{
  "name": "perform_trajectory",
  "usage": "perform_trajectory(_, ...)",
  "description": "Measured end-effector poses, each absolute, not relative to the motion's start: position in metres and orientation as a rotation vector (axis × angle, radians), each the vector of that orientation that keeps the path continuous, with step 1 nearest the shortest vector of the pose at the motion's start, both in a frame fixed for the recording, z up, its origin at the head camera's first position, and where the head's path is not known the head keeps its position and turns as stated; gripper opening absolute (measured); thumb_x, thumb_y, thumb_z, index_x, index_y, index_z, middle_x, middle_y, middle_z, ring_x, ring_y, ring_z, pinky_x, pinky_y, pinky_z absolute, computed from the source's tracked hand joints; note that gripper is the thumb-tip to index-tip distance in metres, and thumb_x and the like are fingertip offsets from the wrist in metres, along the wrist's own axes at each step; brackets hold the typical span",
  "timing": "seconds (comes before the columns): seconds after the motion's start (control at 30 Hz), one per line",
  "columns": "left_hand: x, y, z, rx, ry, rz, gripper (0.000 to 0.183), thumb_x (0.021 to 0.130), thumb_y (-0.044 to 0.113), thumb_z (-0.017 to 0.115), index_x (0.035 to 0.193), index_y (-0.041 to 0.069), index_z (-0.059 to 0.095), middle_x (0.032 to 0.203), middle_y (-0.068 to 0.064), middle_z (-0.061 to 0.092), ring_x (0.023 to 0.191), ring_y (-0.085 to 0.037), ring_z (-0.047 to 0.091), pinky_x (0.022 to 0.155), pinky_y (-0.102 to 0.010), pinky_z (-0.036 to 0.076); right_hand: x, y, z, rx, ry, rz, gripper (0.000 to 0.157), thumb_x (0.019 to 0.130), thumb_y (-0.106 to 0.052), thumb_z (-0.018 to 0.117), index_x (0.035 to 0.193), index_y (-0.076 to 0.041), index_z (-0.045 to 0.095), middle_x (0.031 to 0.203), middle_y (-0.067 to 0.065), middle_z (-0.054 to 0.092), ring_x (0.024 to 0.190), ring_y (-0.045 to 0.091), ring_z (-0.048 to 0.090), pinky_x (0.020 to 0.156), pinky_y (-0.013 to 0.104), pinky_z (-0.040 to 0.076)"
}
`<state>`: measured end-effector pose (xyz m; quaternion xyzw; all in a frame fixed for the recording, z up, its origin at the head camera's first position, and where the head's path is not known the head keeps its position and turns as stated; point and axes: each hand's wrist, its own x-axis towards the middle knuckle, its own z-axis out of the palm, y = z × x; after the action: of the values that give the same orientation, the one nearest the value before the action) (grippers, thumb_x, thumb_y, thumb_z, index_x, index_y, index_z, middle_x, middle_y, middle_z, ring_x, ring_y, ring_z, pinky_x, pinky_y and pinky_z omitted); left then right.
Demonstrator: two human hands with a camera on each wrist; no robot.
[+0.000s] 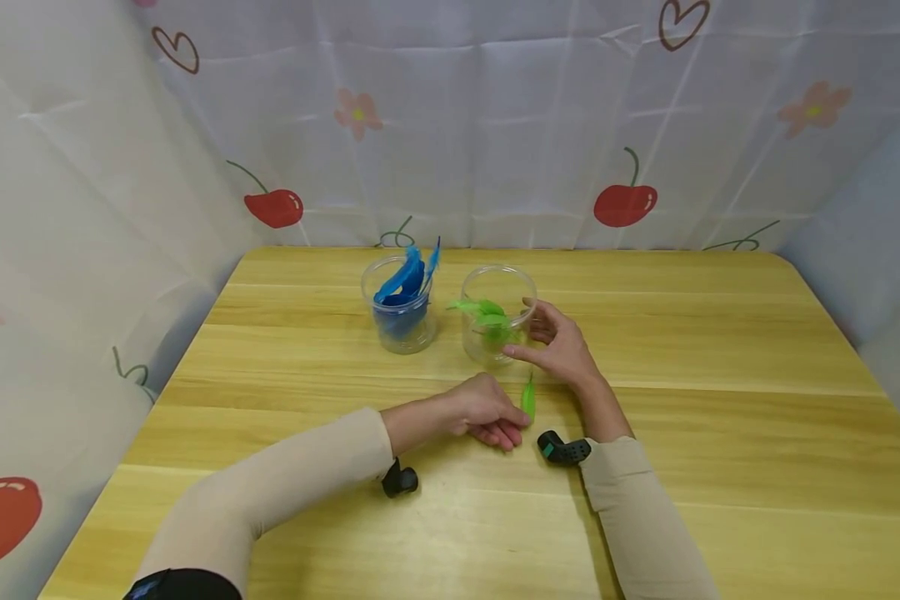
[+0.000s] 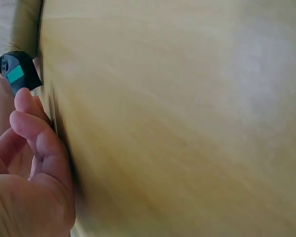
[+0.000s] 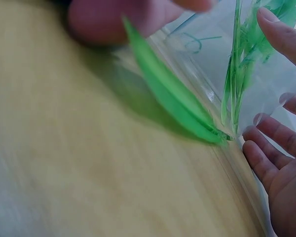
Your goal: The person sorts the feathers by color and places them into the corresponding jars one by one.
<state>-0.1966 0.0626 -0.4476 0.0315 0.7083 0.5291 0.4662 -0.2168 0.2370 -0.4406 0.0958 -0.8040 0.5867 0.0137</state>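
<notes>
My right hand (image 1: 562,342) holds a clear plastic cup (image 1: 474,345) from its right side, thumb in front and fingers behind. Several green feathers (image 1: 491,315) stand inside this cup, some leaning toward its left rim. Just in front of it, my left hand (image 1: 491,412) pinches a single green feather (image 1: 528,400) by its lower end, the thin quill pointing toward the cup. In the right wrist view, the feather's quill end overlaps the cup's base. In the left wrist view, the left fingers (image 2: 42,140) are close over the table and the feather is hidden.
A second clear cup (image 1: 408,343) with blue feathers (image 1: 405,287) stands left of the first. Both are on a wooden table (image 1: 720,375), with a patterned curtain (image 1: 480,150) behind its far edge. A black wrist device (image 1: 562,450) sits by my right cuff.
</notes>
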Motion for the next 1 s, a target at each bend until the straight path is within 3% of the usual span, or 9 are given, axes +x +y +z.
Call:
perform_trajectory(0.73, -0.190, 0.062, -0.451, 0.073, 1.874, 1.336, 0.008, 0.088, 0.006, 0.072, 0.083, 0.000, 0.074, 0.064, -0.007, 0.068, 0.042, -0.008, 0.056, 0.037, -0.016, 0.040, -0.219, 0.237, -0.444, 0.323, -2.479, 1.847, 0.075, 0.081, 0.002, 0.078, 0.145, 0.009, 0.038, 0.134, 0.035, 0.049, 0.123, 0.046, 0.051, 0.106, 0.054, 0.039)
perform_trajectory(1.0, -0.187, 0.052, -0.447, 0.105, 1.880, 1.366, 0.007, 0.087, 0.005, 0.072, 0.085, -0.001, 0.074, 0.064, -0.006, 0.068, 0.042, -0.008, 0.054, 0.038, -0.017, 0.040, -0.235, 0.245, -0.475, 0.307, -2.459, 1.868, 0.080, 0.080, -0.004, 0.081, 0.148, 0.002, 0.038, 0.137, 0.026, 0.051, 0.124, 0.041, 0.051, 0.107, 0.050, 0.039)
